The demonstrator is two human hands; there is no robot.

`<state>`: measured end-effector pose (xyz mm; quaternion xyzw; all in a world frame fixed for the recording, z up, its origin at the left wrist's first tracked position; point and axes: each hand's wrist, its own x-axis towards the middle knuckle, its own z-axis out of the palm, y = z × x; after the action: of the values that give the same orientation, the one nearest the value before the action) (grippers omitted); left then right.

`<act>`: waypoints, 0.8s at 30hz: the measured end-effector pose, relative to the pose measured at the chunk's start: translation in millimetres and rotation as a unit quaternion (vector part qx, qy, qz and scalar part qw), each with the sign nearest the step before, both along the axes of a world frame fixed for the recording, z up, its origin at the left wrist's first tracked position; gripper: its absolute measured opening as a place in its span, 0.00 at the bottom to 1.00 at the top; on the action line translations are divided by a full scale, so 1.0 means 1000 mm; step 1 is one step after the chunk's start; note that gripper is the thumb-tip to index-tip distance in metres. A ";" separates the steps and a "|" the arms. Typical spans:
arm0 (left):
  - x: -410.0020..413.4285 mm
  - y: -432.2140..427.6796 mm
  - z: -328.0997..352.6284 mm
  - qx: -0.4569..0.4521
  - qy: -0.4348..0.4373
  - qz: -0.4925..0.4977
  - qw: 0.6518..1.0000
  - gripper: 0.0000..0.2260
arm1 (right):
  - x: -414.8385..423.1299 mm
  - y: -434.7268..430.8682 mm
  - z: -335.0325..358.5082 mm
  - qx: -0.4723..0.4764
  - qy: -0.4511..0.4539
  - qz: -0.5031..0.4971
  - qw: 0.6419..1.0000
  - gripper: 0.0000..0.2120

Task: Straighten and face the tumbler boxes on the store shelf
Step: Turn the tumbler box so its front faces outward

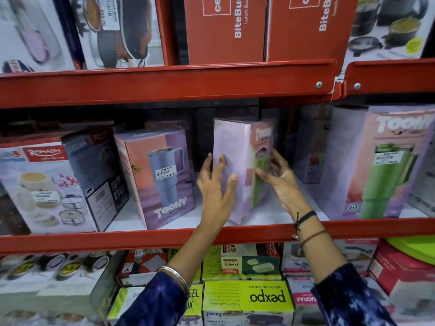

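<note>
A lilac Toony tumbler box stands on the middle red shelf, turned so its corner faces me and its printed front angles to the right. My left hand lies flat on its plain left side. My right hand holds its printed right face, fingers on the green tumbler picture. To the left stands a Toony box with a blue tumbler, tilted and angled. On the right a Toony box with a green tumbler faces forward. Another lilac box stands deeper behind.
Rehabh and Sedan boxes fill the shelf's left end. Red BiteBuddy lunch boxes sit on the shelf above. Green Pexpo boxes and other cartons crowd the shelf below. White shelf floor shows between the tumbler boxes.
</note>
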<state>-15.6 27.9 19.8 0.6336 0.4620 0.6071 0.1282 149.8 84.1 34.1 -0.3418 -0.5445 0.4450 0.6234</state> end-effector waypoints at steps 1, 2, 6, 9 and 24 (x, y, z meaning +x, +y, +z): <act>-0.001 0.000 0.000 -0.017 0.025 0.022 0.999 0.28 | -0.001 -0.002 0.000 0.015 0.013 -0.020 1.000 0.38; -0.002 -0.001 0.000 -0.027 0.044 0.030 0.998 0.31 | -0.002 -0.004 0.001 0.030 0.022 -0.040 0.999 0.34; -0.010 0.001 0.004 -0.037 0.041 -0.013 0.998 0.30 | -0.002 -0.012 0.003 0.070 0.009 -0.103 0.992 0.22; -0.017 0.004 0.006 -0.037 0.038 -0.003 0.999 0.27 | -0.002 -0.018 0.002 0.083 -0.019 -0.130 0.988 0.18; -0.032 0.001 0.009 -0.030 -0.007 -0.037 0.999 0.22 | -0.017 -0.045 -0.008 0.067 -0.094 -0.238 0.964 0.13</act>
<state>-47.1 28.6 29.0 0.6415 0.4555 0.5926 0.1728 132.4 39.3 26.5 -0.4594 -0.5320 0.2120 0.6790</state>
